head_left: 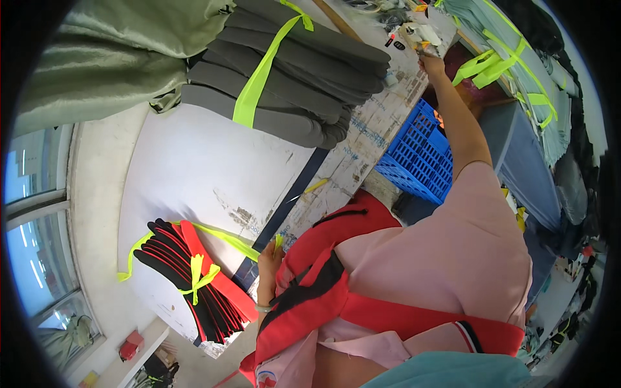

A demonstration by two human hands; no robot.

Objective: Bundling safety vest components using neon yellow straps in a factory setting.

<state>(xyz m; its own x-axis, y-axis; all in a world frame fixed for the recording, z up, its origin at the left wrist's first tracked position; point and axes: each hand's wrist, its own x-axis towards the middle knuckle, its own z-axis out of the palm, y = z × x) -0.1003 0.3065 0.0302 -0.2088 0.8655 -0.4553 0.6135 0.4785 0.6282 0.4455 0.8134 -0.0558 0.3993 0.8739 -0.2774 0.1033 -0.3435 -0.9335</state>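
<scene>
My left hand is closed at the table's near edge, pinching the end of a neon yellow-green strip. The strip runs left behind a bundle of black and red fabric pieces, which is tied with a bow of the same colour. My right arm stretches far to the upper right. There my right hand is closed beside small clutter on the table; what its fingers hold, if anything, is too small to make out. A slim yellow-handled tool lies on the table between my hands.
A thick stack of dark grey fabric pieces, bound by a neon strip, fills the far part of the white table. Grey-green cloth hangs at upper left. A blue plastic crate stands below the table's right edge. Windows line the left.
</scene>
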